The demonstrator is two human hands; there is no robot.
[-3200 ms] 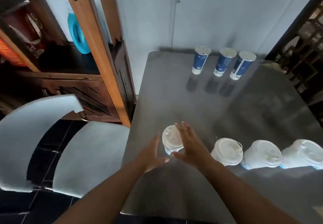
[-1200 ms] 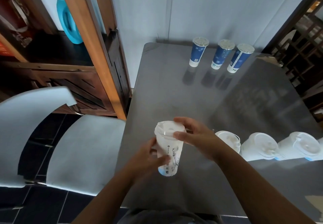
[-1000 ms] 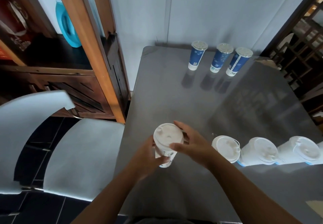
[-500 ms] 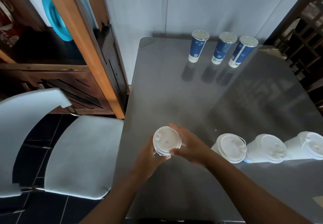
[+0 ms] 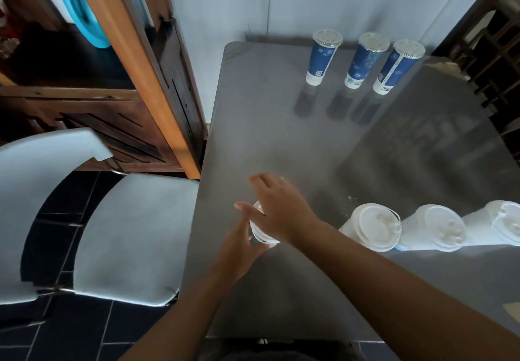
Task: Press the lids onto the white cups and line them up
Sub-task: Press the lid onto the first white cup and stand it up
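Note:
A white cup (image 5: 261,234) stands near the table's left front edge, mostly covered by my hands. My left hand (image 5: 239,248) grips its left side, thumb pointing up. My right hand (image 5: 281,208) lies palm-down on its lid with the fingers stretched out and blurred. To the right, three more lidded white cups form a row: the first (image 5: 371,227), the second (image 5: 433,228) and the third (image 5: 503,221), which the right frame edge cuts off.
Three blue cups (image 5: 363,60) with lids stand in a row at the far edge of the grey table (image 5: 281,135). A pale chair (image 5: 126,234) sits just left of the table, with a wooden shelf unit (image 5: 146,79) behind it.
The cup went from lifted in both hands to standing on the table. My right hand moved from pinching the lid's rim to lying flat over the lid.

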